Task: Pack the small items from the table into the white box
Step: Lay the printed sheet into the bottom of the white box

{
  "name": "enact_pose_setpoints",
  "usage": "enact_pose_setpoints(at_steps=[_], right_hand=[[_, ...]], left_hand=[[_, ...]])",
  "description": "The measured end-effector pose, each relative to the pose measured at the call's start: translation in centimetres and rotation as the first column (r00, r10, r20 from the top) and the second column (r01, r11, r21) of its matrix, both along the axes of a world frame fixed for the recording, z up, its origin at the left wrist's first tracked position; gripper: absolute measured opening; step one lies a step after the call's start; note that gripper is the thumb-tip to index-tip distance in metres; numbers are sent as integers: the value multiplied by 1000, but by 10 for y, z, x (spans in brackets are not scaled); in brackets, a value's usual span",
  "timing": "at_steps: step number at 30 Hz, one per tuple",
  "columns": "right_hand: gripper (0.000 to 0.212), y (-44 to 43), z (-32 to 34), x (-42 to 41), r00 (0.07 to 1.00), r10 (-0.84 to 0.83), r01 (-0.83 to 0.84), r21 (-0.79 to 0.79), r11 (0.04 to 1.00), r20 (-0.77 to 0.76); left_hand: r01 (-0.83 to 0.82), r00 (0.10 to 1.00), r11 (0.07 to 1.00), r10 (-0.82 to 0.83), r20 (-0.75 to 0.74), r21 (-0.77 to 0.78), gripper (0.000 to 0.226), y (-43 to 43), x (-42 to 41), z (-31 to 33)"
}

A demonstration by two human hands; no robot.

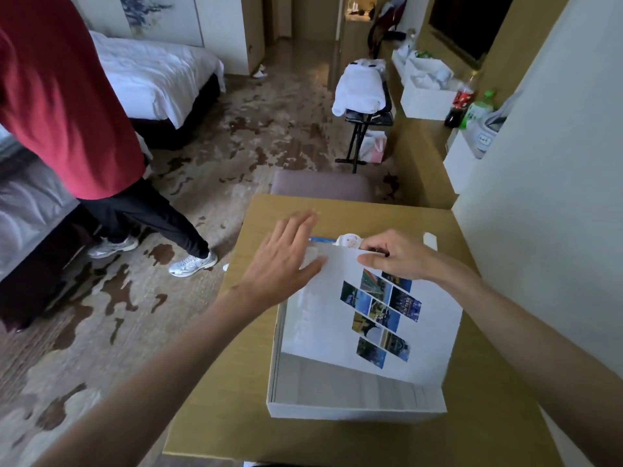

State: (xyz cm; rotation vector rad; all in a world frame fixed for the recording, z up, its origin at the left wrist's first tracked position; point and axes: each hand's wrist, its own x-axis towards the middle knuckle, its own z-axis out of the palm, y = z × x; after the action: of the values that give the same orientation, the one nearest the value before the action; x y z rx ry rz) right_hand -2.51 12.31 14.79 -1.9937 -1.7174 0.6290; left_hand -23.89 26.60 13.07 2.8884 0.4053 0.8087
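Note:
The white box [354,411] sits on the wooden table [236,382], its near wall facing me. A white lid [323,318] printed with several small photo tiles lies tilted over it. My right hand [394,256] pinches the lid's far edge. My left hand [286,261] hovers spread over the lid's far left corner, thumb touching it. Just past the lid's far edge a small round white item [350,239] and a blue-edged item [318,240] peek out, mostly hidden. A small white piece [430,240] lies on the table at the far right.
A person in a red shirt [60,96] stands at the left on the patterned carpet. A chair back [322,187] meets the table's far edge. A white wall [556,197] runs along the right. Bottles [465,99] and white boxes stand on a far counter.

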Motion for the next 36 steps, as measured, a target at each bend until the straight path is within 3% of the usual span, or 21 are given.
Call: enact_pose_setpoints(at_steps=[4,8,14,17,23,29,36], right_hand=[[31,0,-2,-11,999,-3,2,-15,1000,-50],[28,5,-18,-21,1000,0,-2,-86,996,-21],[36,7,-52,-27,996,14,-28,-158,987,-86],[28,6,-65,-30,996,16,-32,-189,981,-86],[33,0,-82,-35,997,9,-28,-266,964,-71],[38,0,-95,-37,990,59,-24,-260,965,127],[25,-15,-121,-34,978,61,-2,-285,959,198]], left_hand=[[127,986,985,-113,-121,115,42,-2,11,-2],[159,940,987,-155,-305,-12,37,-3,14,-16],[68,881,977,-155,-447,-203,27,-7,10,-38],[50,843,968,-174,-510,-247,25,-10,8,-50],[12,792,957,-185,-581,-289,21,-16,9,-70],[-8,788,974,-133,-602,-226,14,-14,15,-87],[88,764,987,-153,-626,-134,31,-19,12,-104]])
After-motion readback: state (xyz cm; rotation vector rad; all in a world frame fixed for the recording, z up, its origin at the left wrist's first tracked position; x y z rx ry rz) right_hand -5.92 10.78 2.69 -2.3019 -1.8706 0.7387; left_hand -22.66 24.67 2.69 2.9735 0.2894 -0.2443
